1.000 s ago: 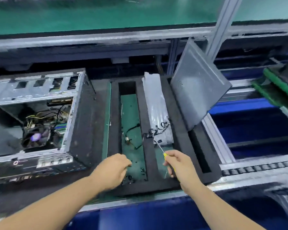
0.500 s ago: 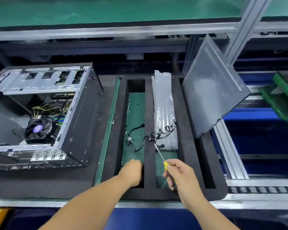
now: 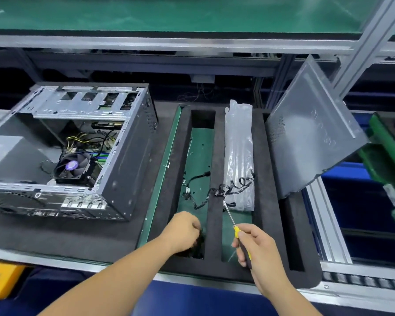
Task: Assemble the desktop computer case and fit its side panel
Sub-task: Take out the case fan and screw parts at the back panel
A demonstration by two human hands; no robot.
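R hand (image 3: pixel 258 245) grips screwdriver (image 3: pixel 232 218); L hand (image 3: pixel 184 231) curled in foam tray (image 3: pixel 269 265) slot, can't tell what it holds. Case (image 3: pixel 121 169) sits open at left, panel (image 3: pixel 310 142) leans at right. Risk: tip snags cable (image 3: pixel 224 190), or panel tips over if tray gets bumped.

The right hand (image 3: pixel 259 247) holds a yellow screwdriver (image 3: pixel 235 226). The left hand (image 3: pixel 184 231) is curled, reaching into a slot of the black foam tray (image 3: pixel 269 201). Left of both hands sits the open computer case (image 3: pixel 78 153). Up and right leans the gray side panel (image 3: pixel 310 137).
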